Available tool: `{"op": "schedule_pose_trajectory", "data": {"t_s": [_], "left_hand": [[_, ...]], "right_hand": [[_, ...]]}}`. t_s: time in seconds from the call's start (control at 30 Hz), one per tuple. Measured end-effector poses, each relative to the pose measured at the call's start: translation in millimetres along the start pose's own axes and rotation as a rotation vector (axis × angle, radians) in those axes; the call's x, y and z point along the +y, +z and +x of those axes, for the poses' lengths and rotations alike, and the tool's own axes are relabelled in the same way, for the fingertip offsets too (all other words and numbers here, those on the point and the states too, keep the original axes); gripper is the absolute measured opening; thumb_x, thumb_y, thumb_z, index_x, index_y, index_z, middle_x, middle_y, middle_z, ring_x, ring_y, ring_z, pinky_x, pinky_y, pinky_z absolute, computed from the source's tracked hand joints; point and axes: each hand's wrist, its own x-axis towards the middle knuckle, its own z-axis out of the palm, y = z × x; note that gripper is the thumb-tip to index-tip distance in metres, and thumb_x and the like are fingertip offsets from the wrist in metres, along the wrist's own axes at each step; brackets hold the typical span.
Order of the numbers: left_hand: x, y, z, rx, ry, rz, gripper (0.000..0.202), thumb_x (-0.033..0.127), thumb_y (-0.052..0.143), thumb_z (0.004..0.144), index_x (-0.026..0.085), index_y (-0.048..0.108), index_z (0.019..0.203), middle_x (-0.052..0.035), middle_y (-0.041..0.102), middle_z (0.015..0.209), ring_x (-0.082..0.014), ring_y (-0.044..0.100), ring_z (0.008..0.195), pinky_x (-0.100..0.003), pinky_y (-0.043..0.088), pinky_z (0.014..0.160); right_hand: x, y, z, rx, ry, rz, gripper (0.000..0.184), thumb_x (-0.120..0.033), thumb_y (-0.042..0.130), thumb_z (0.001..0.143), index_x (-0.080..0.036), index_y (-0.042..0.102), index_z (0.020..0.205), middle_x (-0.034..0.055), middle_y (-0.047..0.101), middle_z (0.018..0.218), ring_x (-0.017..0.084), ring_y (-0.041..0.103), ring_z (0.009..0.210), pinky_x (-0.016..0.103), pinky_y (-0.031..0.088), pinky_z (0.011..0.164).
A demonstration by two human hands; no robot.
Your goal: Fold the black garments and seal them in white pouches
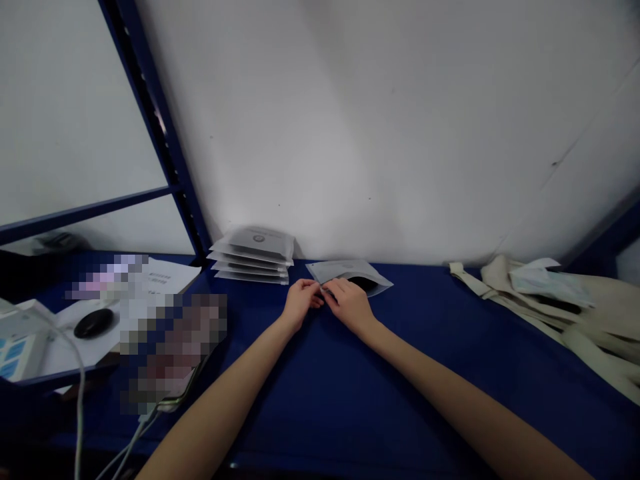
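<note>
We note a blue table [425, 380] against a white wall [400, 133]. The left hand [300, 303] and right hand [349, 307] pinch a flat grey packet [345, 272] at centre, stacked packets [253, 257] just left.

Pouches [253, 245] matt grey plastic; shelf top [320, 400] smooth blue-painted metal; folded bag [530, 293] rough cream cloth

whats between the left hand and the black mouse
Between the left hand and the black mouse, the head view shows a pixelated object on the blue worktop, too blurred to name.
</note>
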Motion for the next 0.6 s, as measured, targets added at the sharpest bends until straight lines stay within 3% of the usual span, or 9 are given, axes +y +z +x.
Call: {"op": "schedule_pose_trajectory", "data": {"t_s": [0.13, 0.27, 0.6], "left_hand": [[2.1, -2.3, 0.1, -0.042, -0.063, 0.127, 0.021, 0.021, 0.051, 0.085, 0.015, 0.049, 0.065, 0.0043, 0.051, 0.051, -0.0055, 0.046, 0.034, -0.018, 0.032, 0.038], [0.6, -3.5, -0.2, -0.057, -0.018, 0.177, 0.029, 0.013, 0.048, 0.081, 0.016, 0.044, 0.053, 0.0065, 0.042, 0.041, -0.0043, 0.039, 0.032, -0.018, 0.025, 0.037], [1.4, 2.5, -4.2, 0.013, -0.014, 0.156, 0.029, 0.010, 0.047, 0.079, 0.017, 0.042, 0.051, 0.0080, 0.039, 0.038, -0.0031, 0.033, 0.031, -0.017, 0.021, 0.036]], "right_hand": [[-0.9, -0.2, -0.8, 0.070, -0.083, -0.007, 0.023, -0.020, 0.042, 0.092, -0.016, 0.064, 0.086, 0.0065, 0.065, 0.078, 0.018, 0.057, 0.076, 0.028, 0.037, 0.069], [-1.8, -1.2, -1.4, 0.053, -0.160, -0.073, 0.027, -0.021, 0.039, 0.093, -0.017, 0.064, 0.082, 0.0053, 0.064, 0.074, 0.017, 0.055, 0.073, 0.028, 0.035, 0.066], [3.1, -0.3, 1.0, 0.086, -0.299, -0.174, 0.032, -0.018, 0.037, 0.093, -0.016, 0.062, 0.074, 0.0026, 0.062, 0.063, 0.015, 0.054, 0.061, 0.029, 0.029, 0.061]]}}
